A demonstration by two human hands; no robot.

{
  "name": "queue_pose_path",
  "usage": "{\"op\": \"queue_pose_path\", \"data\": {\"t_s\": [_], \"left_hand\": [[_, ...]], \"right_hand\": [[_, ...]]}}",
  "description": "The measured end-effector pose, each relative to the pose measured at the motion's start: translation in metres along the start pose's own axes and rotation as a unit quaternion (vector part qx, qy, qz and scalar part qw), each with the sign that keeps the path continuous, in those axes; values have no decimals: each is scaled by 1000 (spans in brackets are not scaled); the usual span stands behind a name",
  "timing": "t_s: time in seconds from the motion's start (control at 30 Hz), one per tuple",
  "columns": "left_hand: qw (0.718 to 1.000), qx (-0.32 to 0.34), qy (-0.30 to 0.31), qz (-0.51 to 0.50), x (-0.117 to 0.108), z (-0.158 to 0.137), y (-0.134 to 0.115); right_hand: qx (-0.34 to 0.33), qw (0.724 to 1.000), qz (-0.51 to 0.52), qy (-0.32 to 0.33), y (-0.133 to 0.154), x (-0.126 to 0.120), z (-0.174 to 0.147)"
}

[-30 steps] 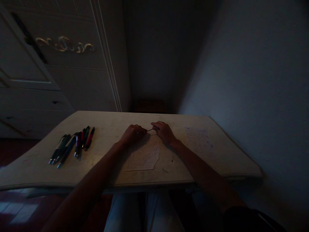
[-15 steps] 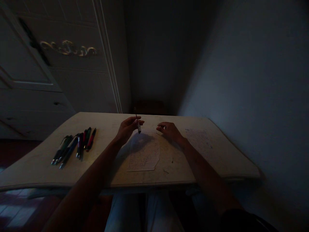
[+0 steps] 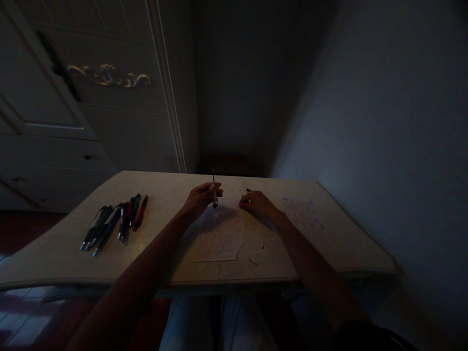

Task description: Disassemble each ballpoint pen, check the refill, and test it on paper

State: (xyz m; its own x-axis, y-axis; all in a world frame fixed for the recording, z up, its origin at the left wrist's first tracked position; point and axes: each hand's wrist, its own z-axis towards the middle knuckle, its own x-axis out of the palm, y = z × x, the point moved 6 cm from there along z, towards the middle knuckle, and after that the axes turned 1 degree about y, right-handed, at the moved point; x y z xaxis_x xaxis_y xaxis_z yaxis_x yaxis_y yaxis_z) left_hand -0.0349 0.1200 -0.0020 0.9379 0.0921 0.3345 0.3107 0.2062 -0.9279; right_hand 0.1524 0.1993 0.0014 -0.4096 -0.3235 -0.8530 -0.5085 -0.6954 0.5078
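My left hand (image 3: 202, 198) pinches a disassembled pen (image 3: 215, 197) upright between thumb and fingers. Its pale lower barrel ends in a dark clip or tip, and a thin dark refill (image 3: 213, 177) sticks out at the top. Close to the tabletop, my right hand (image 3: 259, 204) has its fingers curled together. A small dark piece (image 3: 248, 190) shows just beyond those fingers; whether they grip it, I cannot make out. Below and between the hands lies a sheet of paper (image 3: 218, 242) covered in scribbles, with a torn lower right corner.
Several pens (image 3: 106, 226) lie in a loose group on the left of the white table (image 3: 161, 265). Scribble marks (image 3: 303, 214) cover its right side. Small dark bits (image 3: 253, 262) sit near the front edge. A cabinet (image 3: 120, 131) stands behind left, and a wall (image 3: 383, 146) rises at right.
My right hand has lowered slightly and its fingers have closed near the table; a dark piece now shows beyond them. My left hand still holds the pen, now more upright.
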Motion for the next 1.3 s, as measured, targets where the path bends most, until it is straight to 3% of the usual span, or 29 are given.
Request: {"op": "queue_pose_path", "data": {"t_s": [0.13,0.23,0.3,0.43,0.63,1.0,1.3], "left_hand": [[978,50,-14,203,-7,1,-4],[897,141,-2,419,-4,-1,-9],[842,186,24,506,2,-3,-9],[792,224,63,565,6,-2,-3],[780,194,74,590,3,1,6],[795,194,75,570,7,-1,-2],[788,188,88,579,10,-2,0]], "right_hand": [[-26,999,-28,-20,1,0,2],[-32,997,-18,-68,4,-5,3],[-27,994,14,-107,5,-10,3],[-19,987,104,-121,6,-10,2],[-75,986,105,-109,11,-7,1],[-89,986,58,-128,3,-7,3],[-97,985,63,-130,4,-8,2]]}}
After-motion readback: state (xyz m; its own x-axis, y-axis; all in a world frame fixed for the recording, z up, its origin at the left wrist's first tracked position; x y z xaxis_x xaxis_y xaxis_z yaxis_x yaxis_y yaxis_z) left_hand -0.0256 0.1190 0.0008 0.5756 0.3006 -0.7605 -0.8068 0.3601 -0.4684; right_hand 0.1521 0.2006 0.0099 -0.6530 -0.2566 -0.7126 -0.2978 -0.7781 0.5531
